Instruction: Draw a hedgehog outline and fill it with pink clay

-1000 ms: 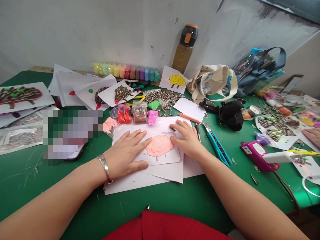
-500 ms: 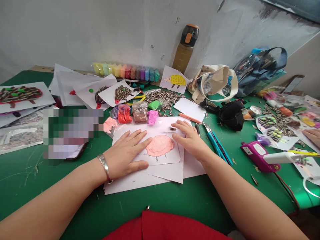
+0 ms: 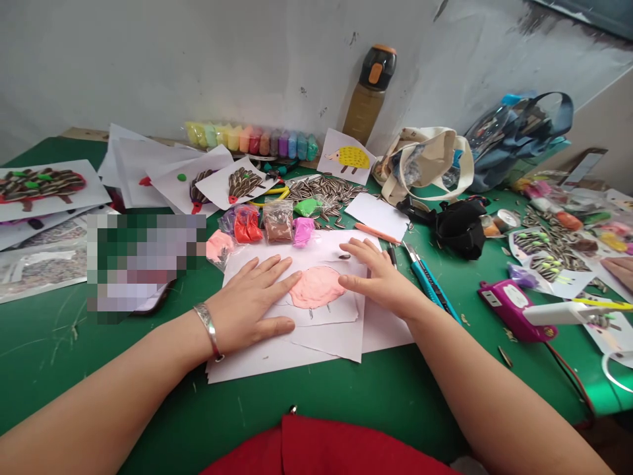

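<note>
A flattened patch of pink modelling clay point(image 3: 316, 287) fills a rounded outline drawn on white paper point(image 3: 326, 343), with small pencilled legs under it. My left hand point(image 3: 260, 297) lies flat on the paper, fingers spread, fingertips at the clay's left edge. At the clay's right edge is my right hand point(image 3: 373, 274), fingers apart and holding nothing, its thumb at the rim of the clay. One sunflower seed point(image 3: 344, 256) lies on the paper near the right fingertips. Bags of red clay point(image 3: 247, 226), brown clay point(image 3: 278, 223) and purple-pink clay point(image 3: 303, 231) sit just beyond the paper.
Behind are a seed pile point(image 3: 326, 194), a row of coloured clay packs point(image 3: 252, 140) and a bottle point(image 3: 370, 95). Teal cutters point(image 3: 431, 287) lie to the right, near a magenta glue gun point(image 3: 514, 309). Seed-covered pictures point(image 3: 42, 188) lie left. Another person's hand point(image 3: 618, 269) shows far right.
My right thumb has shifted slightly down and left, onto the clay's right edge. My left hand stays in place; the whole view has moved a little.
</note>
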### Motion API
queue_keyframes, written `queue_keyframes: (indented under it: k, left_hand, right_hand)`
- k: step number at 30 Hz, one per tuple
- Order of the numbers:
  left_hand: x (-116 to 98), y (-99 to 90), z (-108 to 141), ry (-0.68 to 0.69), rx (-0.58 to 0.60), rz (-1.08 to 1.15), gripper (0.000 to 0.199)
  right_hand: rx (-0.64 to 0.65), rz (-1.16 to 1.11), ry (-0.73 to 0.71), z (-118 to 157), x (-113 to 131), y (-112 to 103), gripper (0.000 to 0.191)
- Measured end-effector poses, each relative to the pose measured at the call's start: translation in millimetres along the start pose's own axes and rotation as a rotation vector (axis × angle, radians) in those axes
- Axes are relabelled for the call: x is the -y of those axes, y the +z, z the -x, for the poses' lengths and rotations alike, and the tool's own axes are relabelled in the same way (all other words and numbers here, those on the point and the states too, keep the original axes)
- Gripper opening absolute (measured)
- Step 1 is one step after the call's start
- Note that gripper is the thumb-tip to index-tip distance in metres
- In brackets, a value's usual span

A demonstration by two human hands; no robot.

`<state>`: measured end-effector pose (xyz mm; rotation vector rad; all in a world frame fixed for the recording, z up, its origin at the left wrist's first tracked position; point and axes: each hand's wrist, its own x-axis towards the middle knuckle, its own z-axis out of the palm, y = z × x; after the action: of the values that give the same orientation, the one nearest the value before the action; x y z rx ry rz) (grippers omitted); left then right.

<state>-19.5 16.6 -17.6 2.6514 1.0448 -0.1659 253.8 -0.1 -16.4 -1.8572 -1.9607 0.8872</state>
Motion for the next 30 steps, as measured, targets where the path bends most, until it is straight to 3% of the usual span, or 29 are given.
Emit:
queue_keyframes:
  k: [6, 13, 18, 25, 28, 30]
  left_hand:
    - [2, 2.2, 0, 0.011, 0.0, 0.007, 0.075]
    - [1, 1.5, -1, 0.009, 0.012, 0.004, 0.076]
    - [2, 2.3, -1, 0.01, 0.009, 0.008, 0.076]
    - [3, 5.2, -1, 0.03, -0.023, 0.013, 0.076]
    - [0, 2.2, -1, 0.012, -0.008, 0.022, 0.079]
    - [-1, 0.7, 0, -0.002, 0.011, 0.026, 0.082]
  right_hand:
    - [-0.021, 0.187, -0.018, -3, -2, 6, 0.069]
    - [0.03, 0.052, -0.026, 0, -3, -1, 0.068]
    - [-0.015, 0.239, -0.043, -3, -5, 9, 0.074]
    - [-0.004, 0.054, -0.028, -1, -6, 1, 0.067]
    - [-0.037, 0.196, -0.053, 5, 5, 4, 0.074]
    - [-0.031, 0.347, -0.183, 14, 17, 7, 0.072]
